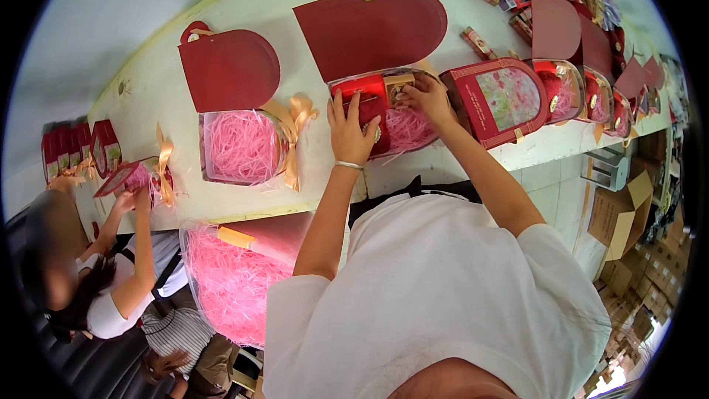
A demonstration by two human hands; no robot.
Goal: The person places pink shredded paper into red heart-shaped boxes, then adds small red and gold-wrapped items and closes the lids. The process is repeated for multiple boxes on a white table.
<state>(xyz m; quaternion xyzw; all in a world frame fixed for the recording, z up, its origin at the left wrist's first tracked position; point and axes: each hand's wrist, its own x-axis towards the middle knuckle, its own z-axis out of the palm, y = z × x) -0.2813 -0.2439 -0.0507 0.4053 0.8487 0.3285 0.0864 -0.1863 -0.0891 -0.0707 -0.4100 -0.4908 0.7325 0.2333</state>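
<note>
An open dark red gift box (373,29) with an arched lid lies on the white table (148,96) right in front of me. Its tray holds pink shredded paper (406,129) and a red packet (365,96). My left hand (349,129) rests flat on the red packet, pressing it into the tray. My right hand (426,96) grips a small gold-patterned item (399,87) at the tray's upper edge. I wear a thin bracelet on the left wrist.
A second open box (230,70) with pink shred and a gold ribbon (295,129) lies to the left. A closed windowed box (496,100) and a row of open ones stretch right. A large bag of pink shred (225,281) sits below. Another person (111,251) works at left.
</note>
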